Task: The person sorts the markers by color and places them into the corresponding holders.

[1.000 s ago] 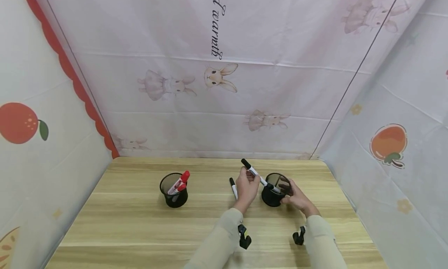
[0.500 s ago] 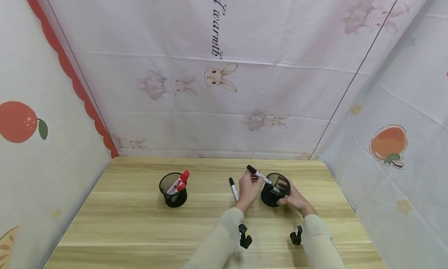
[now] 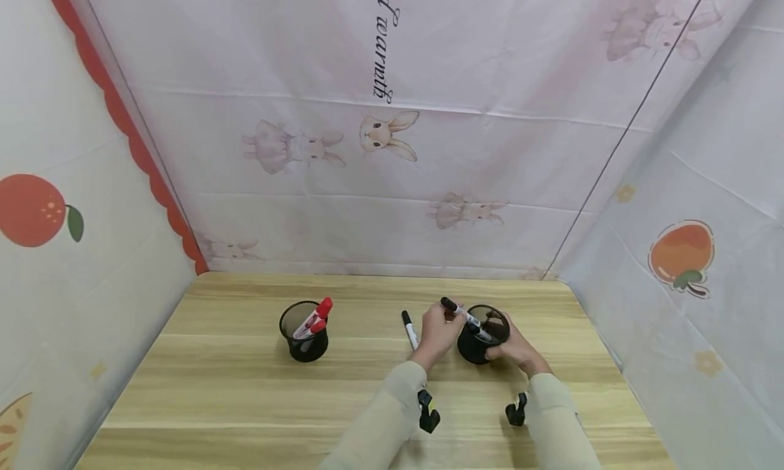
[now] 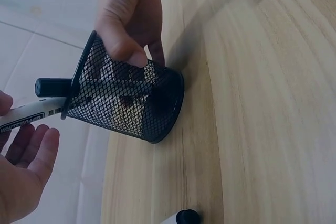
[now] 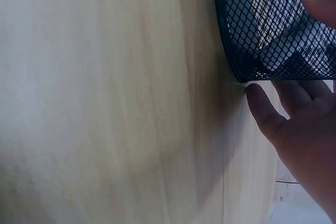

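My left hand (image 3: 442, 328) pinches a white whiteboard marker (image 3: 470, 317) with a black cap. The marker slants, its uncapped-looking end past the rim of the right-hand black mesh pen cup (image 3: 474, 347). In the left wrist view, the marker (image 4: 29, 116) lies across the rim beside a black cap (image 4: 52, 87) of another marker standing in the cup. My right hand (image 3: 516, 351) grips that cup from the right, thumb on the near side; the right wrist view shows fingers (image 5: 262, 111) around the mesh (image 5: 283, 30). A black-capped marker (image 3: 410, 328) lies on the table, partly hidden by my left hand.
Another black mesh pen cup (image 3: 306, 351) stands to the left with red-capped markers (image 3: 320, 312) in it. Both cups are on a wooden table (image 3: 245, 402). Printed cloth walls (image 3: 318, 232) enclose the table at the back and sides.
My left hand has moved right and lowered the marker deeper into the right-hand cup. My right hand has stayed on that cup, its forearm shifting slightly left.
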The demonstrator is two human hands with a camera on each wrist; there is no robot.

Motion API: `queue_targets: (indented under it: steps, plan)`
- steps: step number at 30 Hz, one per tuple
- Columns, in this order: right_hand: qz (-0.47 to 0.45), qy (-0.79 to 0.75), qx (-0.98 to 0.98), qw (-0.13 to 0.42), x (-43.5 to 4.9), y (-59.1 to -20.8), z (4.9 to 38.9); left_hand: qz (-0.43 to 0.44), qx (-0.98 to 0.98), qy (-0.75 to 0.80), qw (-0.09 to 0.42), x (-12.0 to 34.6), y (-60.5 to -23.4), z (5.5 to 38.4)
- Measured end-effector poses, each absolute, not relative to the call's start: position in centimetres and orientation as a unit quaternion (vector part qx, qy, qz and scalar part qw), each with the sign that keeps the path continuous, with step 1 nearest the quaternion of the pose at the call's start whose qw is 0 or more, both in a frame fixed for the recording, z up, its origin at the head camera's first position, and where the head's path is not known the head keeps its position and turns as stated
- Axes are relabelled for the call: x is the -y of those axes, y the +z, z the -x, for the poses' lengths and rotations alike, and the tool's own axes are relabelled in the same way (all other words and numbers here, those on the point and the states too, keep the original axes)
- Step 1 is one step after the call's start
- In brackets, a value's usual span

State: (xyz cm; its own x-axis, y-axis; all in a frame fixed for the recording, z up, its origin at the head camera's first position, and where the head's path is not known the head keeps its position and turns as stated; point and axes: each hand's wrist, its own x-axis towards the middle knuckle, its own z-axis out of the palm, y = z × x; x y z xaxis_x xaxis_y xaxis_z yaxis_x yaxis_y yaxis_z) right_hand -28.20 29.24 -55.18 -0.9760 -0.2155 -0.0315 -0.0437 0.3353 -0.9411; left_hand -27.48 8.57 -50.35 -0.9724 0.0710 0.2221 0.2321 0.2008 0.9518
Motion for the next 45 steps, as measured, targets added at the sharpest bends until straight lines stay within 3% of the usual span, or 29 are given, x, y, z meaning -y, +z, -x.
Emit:
queue_targets:
  steps: [21,26,38,45]
  plan:
    - [0.126,-0.601,-0.782,0.102,-28.5,-53.1,27.6,0.077,0.784,-0.612,0.074,-8.9,-50.5,27.9]
    - [0.132,-0.609,-0.775,0.101,-28.5,-53.3,27.8,0.077,0.784,-0.615,0.045,-8.8,-50.4,28.0]
    - [0.147,-0.599,-0.78,0.104,-29.6,-55.6,29.3,0.086,0.779,-0.618,0.057,-9.1,-50.1,27.9]
    - [0.136,-0.6,-0.781,0.101,-29.6,-55.8,29.1,0.074,0.777,-0.624,0.039,-9.1,-50.3,27.8]
